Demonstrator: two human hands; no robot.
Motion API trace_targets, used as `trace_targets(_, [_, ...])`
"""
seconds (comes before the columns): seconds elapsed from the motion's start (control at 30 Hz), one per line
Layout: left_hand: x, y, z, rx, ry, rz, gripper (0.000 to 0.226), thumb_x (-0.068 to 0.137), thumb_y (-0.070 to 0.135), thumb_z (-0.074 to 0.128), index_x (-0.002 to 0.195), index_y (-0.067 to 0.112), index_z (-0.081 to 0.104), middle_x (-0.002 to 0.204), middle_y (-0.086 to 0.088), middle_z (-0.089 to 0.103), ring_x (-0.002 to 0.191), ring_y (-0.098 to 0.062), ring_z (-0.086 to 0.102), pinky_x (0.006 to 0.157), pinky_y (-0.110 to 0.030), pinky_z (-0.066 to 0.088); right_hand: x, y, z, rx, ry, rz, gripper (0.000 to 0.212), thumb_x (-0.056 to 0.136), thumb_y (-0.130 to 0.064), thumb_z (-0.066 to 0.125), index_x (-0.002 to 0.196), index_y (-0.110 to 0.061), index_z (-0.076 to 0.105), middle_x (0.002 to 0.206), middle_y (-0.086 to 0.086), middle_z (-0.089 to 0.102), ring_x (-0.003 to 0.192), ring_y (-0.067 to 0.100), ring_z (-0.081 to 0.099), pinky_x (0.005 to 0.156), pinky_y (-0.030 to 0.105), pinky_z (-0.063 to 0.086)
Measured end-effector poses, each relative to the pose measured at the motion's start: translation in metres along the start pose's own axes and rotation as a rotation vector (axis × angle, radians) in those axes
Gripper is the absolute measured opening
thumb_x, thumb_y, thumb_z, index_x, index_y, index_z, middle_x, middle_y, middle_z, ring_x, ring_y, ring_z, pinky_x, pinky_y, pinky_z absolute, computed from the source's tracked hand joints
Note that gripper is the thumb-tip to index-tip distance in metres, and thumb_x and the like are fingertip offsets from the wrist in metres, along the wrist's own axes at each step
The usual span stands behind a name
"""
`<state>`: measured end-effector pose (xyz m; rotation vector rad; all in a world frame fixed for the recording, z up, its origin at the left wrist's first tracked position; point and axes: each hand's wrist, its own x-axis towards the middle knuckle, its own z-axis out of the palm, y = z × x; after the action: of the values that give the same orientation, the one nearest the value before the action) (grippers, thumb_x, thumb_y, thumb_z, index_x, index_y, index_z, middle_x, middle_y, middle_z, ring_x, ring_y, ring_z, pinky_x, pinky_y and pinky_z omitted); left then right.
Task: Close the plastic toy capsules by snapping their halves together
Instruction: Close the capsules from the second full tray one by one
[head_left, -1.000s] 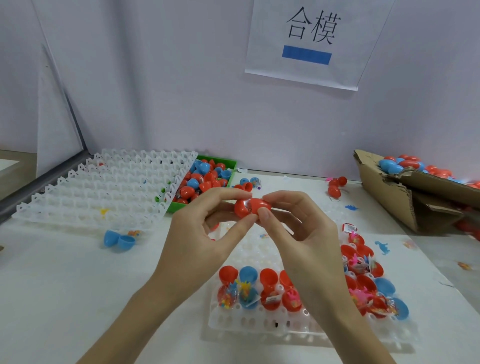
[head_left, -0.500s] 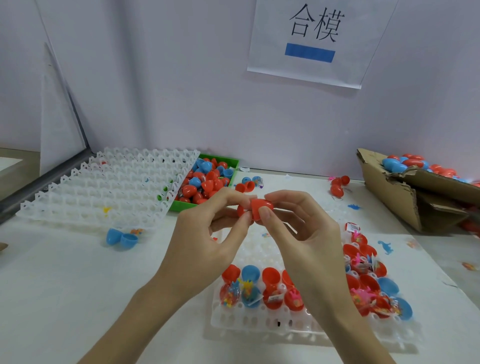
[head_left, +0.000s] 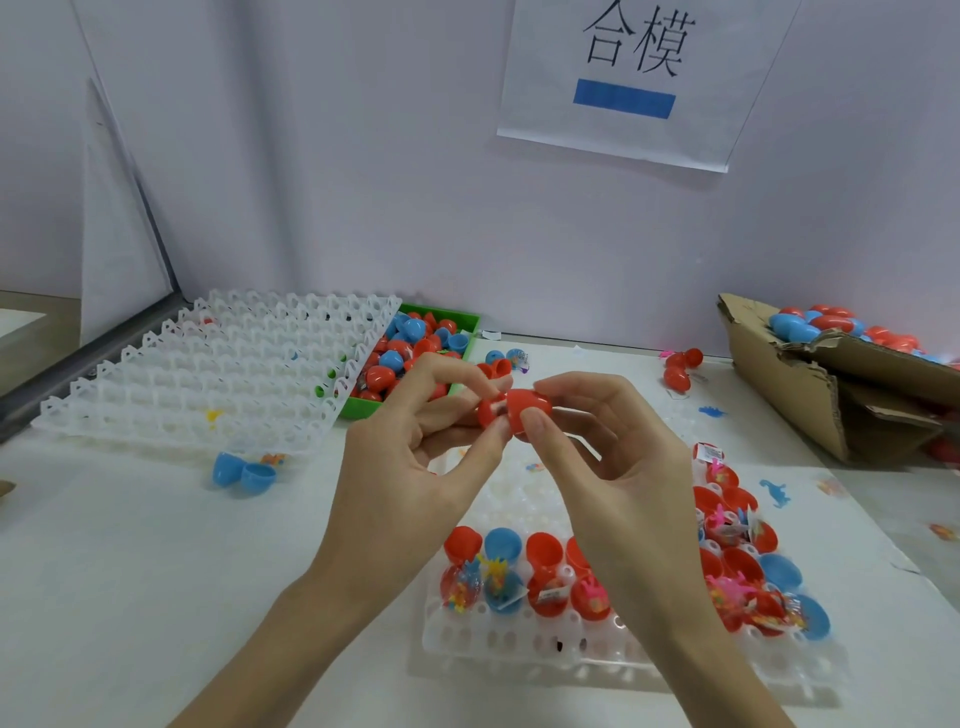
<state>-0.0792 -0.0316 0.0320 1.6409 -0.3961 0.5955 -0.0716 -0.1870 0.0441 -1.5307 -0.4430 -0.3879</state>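
Halves now closer: red capsule (head_left: 511, 410), seam agape.

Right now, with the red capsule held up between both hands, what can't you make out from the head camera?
- Red capsule: whether the halves have snapped shut; fingers of the left hand and right hand cover the seam.
- What is inside it: hidden by the shell.
- White tray: its middle cells sit behind the hands.
- Cardboard box: cut off by the right edge.
- Small toys in the open halves: too small to identify.
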Motion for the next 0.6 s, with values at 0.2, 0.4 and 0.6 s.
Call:
trace_targets(0.2, [-0.0010,-0.0017,-0.0034,0.144,0.010,0.109,0.015,0.092,0.002,0.075,0.104,0.010,0.077,0.110,0.011,0.078,0.102,-0.006,0.075,0.085,-0.018,0.059,0.0000,-0.0015,-0.0004,-0.006,-0.007,-0.006,0.019,0.088,-0.021,0.076,0.105,-0.027,0.069,0.101,-0.011,0.075,0.098,0.012,0.074,0.081,0.016,0.057])
trace_targets(0.4, [-0.0005,0.0010,-0.0009,-0.022,-0.035,0.050,0.034,0.093,0.006,0.073,0.123,0.014,0.060,0.120,0.012,0.075,0.114,-0.012,0.072,0.094,-0.022,0.057,0.0004,-0.0026,-0.0016,0.015,0.021,-0.004,0.016,0.089,-0.021,0.075,0.104,-0.025,0.069,0.101,-0.008,0.076,0.097,0.016,0.074,0.082,0.018,0.058])
trace_targets(0.6, [0.0019,0.0013,-0.0043,-0.034,-0.007,0.043,0.033,0.088,0.006,0.078,0.120,0.012,0.073,0.113,0.002,0.077,0.105,-0.019,0.075,0.092,-0.022,0.058,0.0013,-0.0045,-0.0035,0.020,-0.003,0.000,0.021,0.090,-0.022,0.073,0.111,-0.022,0.071,0.103,-0.010,0.076,0.101,0.012,0.073,0.083,0.016,0.056])
